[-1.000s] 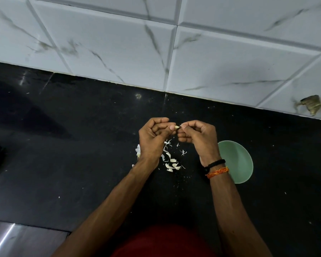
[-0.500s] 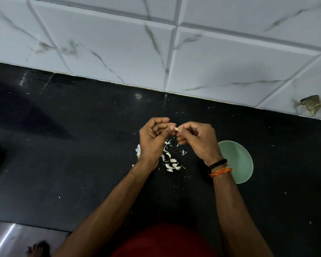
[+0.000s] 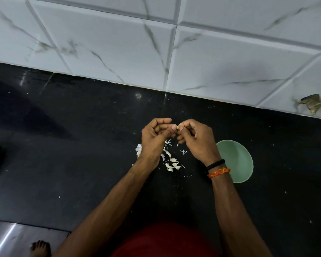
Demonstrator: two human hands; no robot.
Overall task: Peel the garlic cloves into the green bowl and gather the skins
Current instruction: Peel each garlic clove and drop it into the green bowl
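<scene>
Garlic clove (image 3: 178, 127) is pinched between left hand (image 3: 154, 140) and right hand (image 3: 196, 140) above the counter (image 3: 82, 164); skin is best nicked, then peeled off over the scraps (image 3: 171, 162).

Small pale garlic clove (image 3: 178, 127) pinched above white skins (image 3: 171, 161) strewn beside the upright green bowl (image 3: 237, 160)

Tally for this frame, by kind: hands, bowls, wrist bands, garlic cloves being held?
Hands: 2, left hand and right hand
Green bowl: 1
Wrist bands: 2, black band and orange band
Held garlic clove: 1
Total: 6
</scene>
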